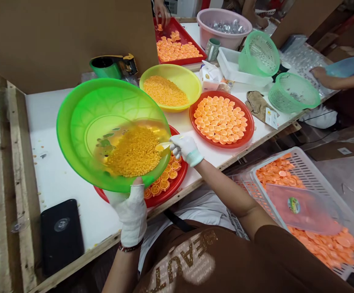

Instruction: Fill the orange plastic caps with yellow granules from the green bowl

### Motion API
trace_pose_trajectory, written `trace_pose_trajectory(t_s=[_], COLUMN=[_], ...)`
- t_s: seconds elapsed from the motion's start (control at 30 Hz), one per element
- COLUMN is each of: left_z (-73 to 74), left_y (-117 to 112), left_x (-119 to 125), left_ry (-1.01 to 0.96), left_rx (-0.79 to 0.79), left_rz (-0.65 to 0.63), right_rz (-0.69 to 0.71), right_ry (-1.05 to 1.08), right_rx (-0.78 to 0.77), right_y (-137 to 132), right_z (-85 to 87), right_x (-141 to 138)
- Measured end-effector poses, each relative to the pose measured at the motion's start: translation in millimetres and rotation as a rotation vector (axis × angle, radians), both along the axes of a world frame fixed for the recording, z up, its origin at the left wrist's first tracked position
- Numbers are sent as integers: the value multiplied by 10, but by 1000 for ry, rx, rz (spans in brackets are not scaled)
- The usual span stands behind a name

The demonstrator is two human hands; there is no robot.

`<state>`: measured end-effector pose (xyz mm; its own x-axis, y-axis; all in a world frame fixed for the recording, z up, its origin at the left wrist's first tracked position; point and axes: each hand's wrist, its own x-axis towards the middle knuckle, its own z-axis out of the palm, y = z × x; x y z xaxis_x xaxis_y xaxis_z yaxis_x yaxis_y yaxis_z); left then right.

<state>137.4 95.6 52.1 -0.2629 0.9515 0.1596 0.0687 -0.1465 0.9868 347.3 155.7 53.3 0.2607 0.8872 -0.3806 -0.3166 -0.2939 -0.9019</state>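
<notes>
left hand (133,209), in a white glove with the thumb tip bare, closed on the near rim of a green bowl (103,97); green bowl, held tilted above the surface (47,118), with a heap of yellow beads (134,152) gathered in its lower right part; right hand (185,148), also gloved in white, fingers pinched around a pale spoon (162,147), its tip inside the bowl just beside the beads; red plate (181,179), partly hidden under the bowl, bearing orange pieces with yellow filling (164,184); yellow bowl (193,87), behind the green one, holding more small yellow-orange bits (164,92); second red plate (250,128), to the right, covered in orange cups (221,120); red tray (184,36), farther back, with more orange pieces (177,49) and a co-worker's hand (162,14) over its far left part; pink basin (226,40), beside that tray, containing shiny clear items (228,27); two pale green baskets, one tilted on a white tray (228,67), the other nearer the right edge; brown glove (257,105), lying near the second plate; black phone (61,236), at the near left; white crate (313,167), low at the right, filled with orange parts (323,246)
</notes>
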Motion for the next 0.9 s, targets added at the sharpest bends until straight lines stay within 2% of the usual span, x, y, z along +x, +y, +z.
trace_pose_trajectory(t_s=[0.1, 0.27, 0.33, 0.4, 0.5, 0.57, 0.7, 0.8, 0.9], left_z=[-12, 59, 104, 130, 104, 56, 19, 85, 134], left_y=[36, 111, 127, 129, 120, 117, 123, 120, 108], left_x=[-71, -125, -120, -113, -112, -110, -53, 28, 73], left_ry=[-39, -68, -106, -114, -86, -74, -47, -72, -54], left_rx=[-30, 3, 17, 30, 23, 4, 17, 34, 42], left_rz=[68, 106, 106, 101, 88, 89, 85, 28, 13], right_rz=[-82, -169, -149, -77, 38, 20, -35, 81, 170], right_ry=[-1, -310, -487, -683, -858, -856, -759, -702, -485], right_rx=[9, 96, 142, 257, 465, 505, 414, 335, 161], right_y=[69, 196, 223, 216, 145, 84, 28, 55, 95], right_z=[12, -86, -177, -253, -255, -180, -6, 38, 29], right_x=[181, 304, 313, 326, 337, 308, 118, -90, -256])
